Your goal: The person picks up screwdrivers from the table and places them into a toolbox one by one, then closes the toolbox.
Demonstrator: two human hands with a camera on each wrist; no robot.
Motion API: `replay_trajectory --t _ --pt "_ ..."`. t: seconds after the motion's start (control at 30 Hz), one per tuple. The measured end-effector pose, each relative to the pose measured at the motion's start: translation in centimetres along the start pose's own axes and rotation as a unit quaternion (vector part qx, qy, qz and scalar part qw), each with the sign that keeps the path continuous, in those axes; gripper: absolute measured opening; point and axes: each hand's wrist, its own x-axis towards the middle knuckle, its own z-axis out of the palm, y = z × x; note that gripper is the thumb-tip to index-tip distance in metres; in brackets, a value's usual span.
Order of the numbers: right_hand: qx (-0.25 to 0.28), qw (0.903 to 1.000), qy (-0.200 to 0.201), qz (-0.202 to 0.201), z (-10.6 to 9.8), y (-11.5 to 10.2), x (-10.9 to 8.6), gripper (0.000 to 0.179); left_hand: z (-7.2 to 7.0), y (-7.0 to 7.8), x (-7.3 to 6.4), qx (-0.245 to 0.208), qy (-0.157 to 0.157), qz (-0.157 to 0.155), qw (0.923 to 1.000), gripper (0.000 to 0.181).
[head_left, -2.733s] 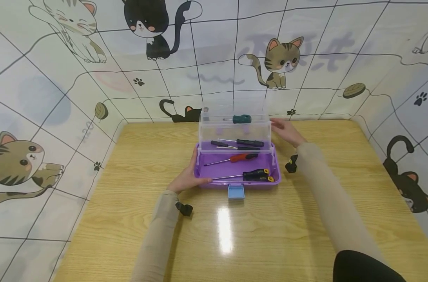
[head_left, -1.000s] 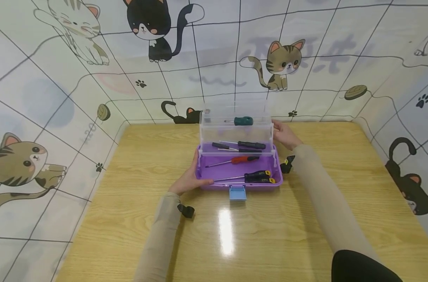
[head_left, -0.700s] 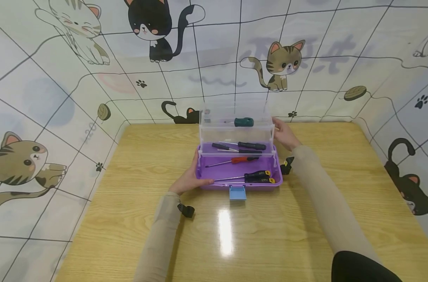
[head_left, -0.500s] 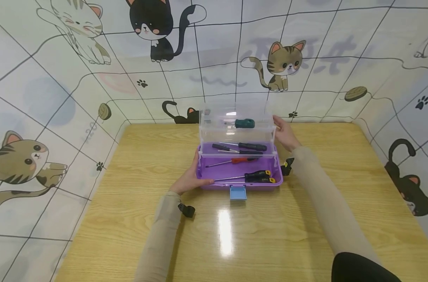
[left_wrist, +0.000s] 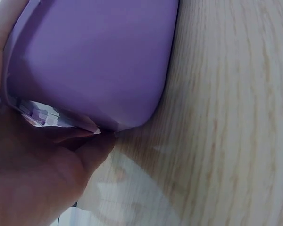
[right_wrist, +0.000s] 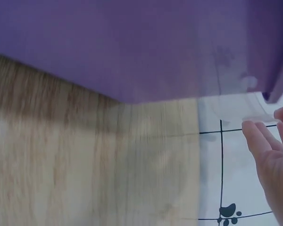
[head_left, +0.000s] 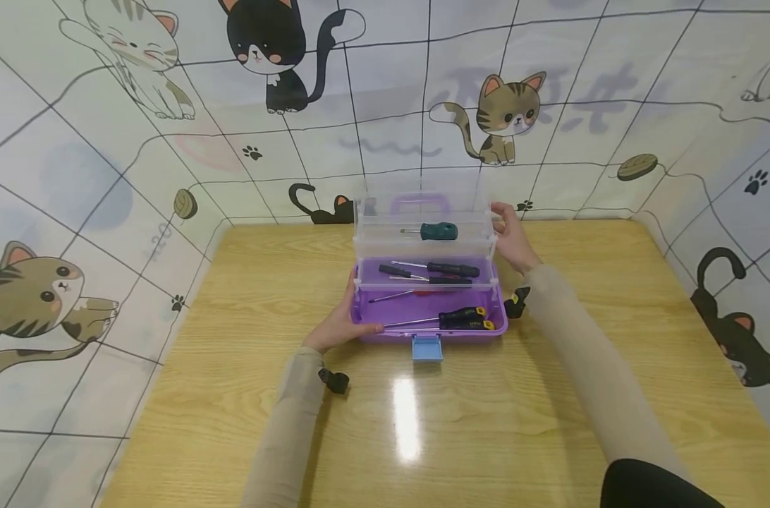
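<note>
A purple toolbox [head_left: 391, 309] stands unfolded on the table, its clear lid [head_left: 467, 200] raised at the back. My left hand [head_left: 337, 326] grips the box's left end, thumb at the front corner; the left wrist view shows its fingers against the purple wall [left_wrist: 99, 61]. At the lid's right edge, my right hand [head_left: 513, 240] pinches the clear plastic between thumb and fingers. A green-handled screwdriver [head_left: 440, 231] lies in the upper clear tray. Black screwdrivers [head_left: 453, 269] fill the lower one. Below are two black-and-yellow screwdrivers [head_left: 461, 319] and a red one [head_left: 423, 292], partly covered.
A blue latch [head_left: 426, 348] hangs at the box's front. The wooden table [head_left: 245, 310] extends on both sides. White cat-patterned sheeting [head_left: 385, 85] rises right behind the box and at the sides. A small black wrist camera [head_left: 517, 302] sits near the box's right side.
The clear trays have swung forward and down, covering more of the red screwdriver. The lid's purple handle has come into sight. My right hand moves with the lid; my left hand stays.
</note>
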Motion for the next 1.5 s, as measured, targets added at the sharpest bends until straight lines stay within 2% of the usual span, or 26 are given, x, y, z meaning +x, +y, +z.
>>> replay_trajectory --t 0.1,0.3,0.5,0.67,0.8,1.03,1.27,1.43,1.5 --pt "-0.001 1.0000 -0.003 -0.005 -0.3 0.5 0.3 0.062 -0.1 -0.1 0.0 0.009 0.003 -0.002 1.0000 0.128" --pt "-0.003 0.9999 -0.013 -0.001 -1.1 1.5 0.5 0.062 -0.1 0.1 -0.2 -0.006 0.003 -0.003 1.0000 0.127" --pt "-0.016 0.9996 -0.018 -0.013 -1.5 0.6 0.3 0.050 0.0 0.1 -0.1 -0.024 -0.002 0.000 0.9997 0.127" --pt "0.020 0.9996 -0.009 -0.016 -1.9 -0.3 0.3 0.034 -0.2 -0.2 0.0 -0.030 -0.002 -0.006 0.9995 0.128" --pt "0.038 0.9992 0.002 -0.014 -2.1 -0.9 0.3 0.024 -0.2 -0.2 0.0 -0.016 0.002 -0.012 0.9998 0.128" --pt "0.002 1.0000 0.003 0.009 -2.3 -1.8 0.1 0.028 0.0 0.0 -0.2 -0.012 0.009 -0.010 0.9998 0.128" --pt "0.016 0.9996 -0.021 -0.011 -2.9 -2.2 -0.1 0.032 0.0 3.0 -1.2 -0.039 -0.014 -0.023 0.9989 0.126" --pt "0.039 0.9990 -0.019 0.001 -2.7 -3.3 -0.4 0.033 0.0 3.2 -1.3 -0.034 -0.018 -0.024 0.9990 0.125" --pt "0.044 0.9989 -0.013 0.001 -2.7 -3.6 -0.5 0.035 0.0 2.7 -1.0 -0.029 -0.017 -0.026 0.9991 0.124"
